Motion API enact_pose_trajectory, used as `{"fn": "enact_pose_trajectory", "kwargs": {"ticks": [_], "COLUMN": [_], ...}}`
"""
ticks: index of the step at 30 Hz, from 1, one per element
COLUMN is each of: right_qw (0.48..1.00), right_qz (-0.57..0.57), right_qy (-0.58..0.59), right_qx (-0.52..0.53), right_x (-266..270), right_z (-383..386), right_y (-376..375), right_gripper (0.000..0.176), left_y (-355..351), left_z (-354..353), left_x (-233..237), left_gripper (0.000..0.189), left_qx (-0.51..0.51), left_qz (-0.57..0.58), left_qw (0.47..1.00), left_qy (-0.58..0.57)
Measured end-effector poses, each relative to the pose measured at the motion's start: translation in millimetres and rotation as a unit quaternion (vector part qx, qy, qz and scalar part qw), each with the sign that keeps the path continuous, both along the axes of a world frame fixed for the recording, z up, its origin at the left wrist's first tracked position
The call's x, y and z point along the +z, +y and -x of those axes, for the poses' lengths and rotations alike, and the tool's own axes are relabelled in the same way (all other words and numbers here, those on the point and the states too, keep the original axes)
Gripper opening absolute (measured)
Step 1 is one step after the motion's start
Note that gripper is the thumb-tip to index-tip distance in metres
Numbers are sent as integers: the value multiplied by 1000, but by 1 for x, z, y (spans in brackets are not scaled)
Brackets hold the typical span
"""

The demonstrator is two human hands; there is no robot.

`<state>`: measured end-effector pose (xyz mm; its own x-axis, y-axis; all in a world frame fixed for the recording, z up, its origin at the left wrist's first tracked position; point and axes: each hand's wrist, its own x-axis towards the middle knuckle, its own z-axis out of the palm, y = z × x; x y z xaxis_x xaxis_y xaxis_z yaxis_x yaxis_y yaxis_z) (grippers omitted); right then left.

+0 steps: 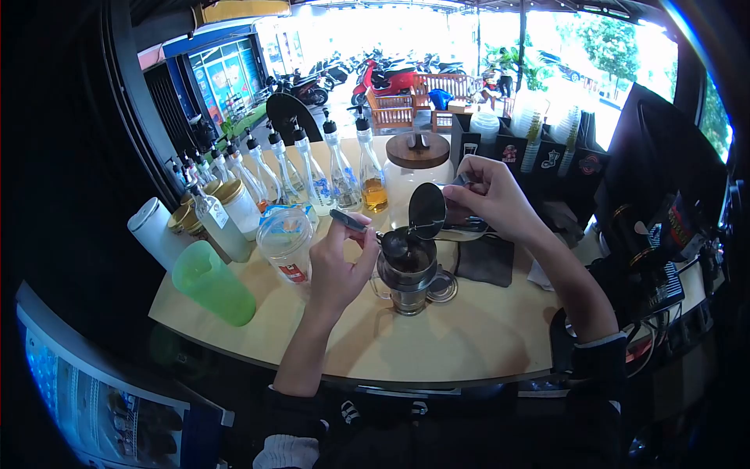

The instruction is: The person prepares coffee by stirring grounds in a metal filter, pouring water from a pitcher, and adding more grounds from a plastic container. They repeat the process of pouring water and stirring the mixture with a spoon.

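In the head view, a metal drip filter (408,275) sits on a glass mug (409,302) at the middle of the counter. My left hand (341,262), left of the filter, is closed on the dark handle of a spoon (398,244), whose rounded bowl is over the filter's open top. From the right, my right hand (492,197) pinches the handle of a dark, oval, spoon-like utensil (427,209). Its broad face is tilted just above the filter. Dark contents show inside the filter. A round metal lid (443,287) lies beside the mug.
Pump bottles (319,176) line the back left. A green pitcher (213,281) and a clear plastic cup (285,242) stand left. Behind my hands is a wooden-lidded jar (418,152); a dark cloth (485,260) lies right. Dark equipment (664,250) borders the far right.
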<state>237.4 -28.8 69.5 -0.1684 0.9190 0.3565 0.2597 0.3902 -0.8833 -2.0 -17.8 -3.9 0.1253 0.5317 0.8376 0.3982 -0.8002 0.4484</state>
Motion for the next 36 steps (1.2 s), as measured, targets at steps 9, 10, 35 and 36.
{"fn": "enact_pose_trajectory", "kwargs": {"ticks": [9, 10, 35, 36], "right_qw": [1000, 1000, 998, 997], "right_qz": [-17, -17, -24, -27], "right_qy": [2, 2, -43, -63], "right_qx": [12, 12, -35, -46], "right_x": [-1, -1, 12, 13], "right_z": [0, 0, 8, 8], "right_y": [4, 4, -4, -5], "right_gripper": [21, 21, 17, 17], "left_y": [0, 0, -8, -6], "left_z": [2, 2, 2, 3], "left_x": [1, 2, 7, 6], "left_gripper": [17, 17, 13, 13], "left_qx": [5, 8, 7, 7], "left_qz": [-11, -14, -2, -2], "left_qw": [1000, 1000, 1000, 1000], "left_qy": [10, 12, 13, 13]}}
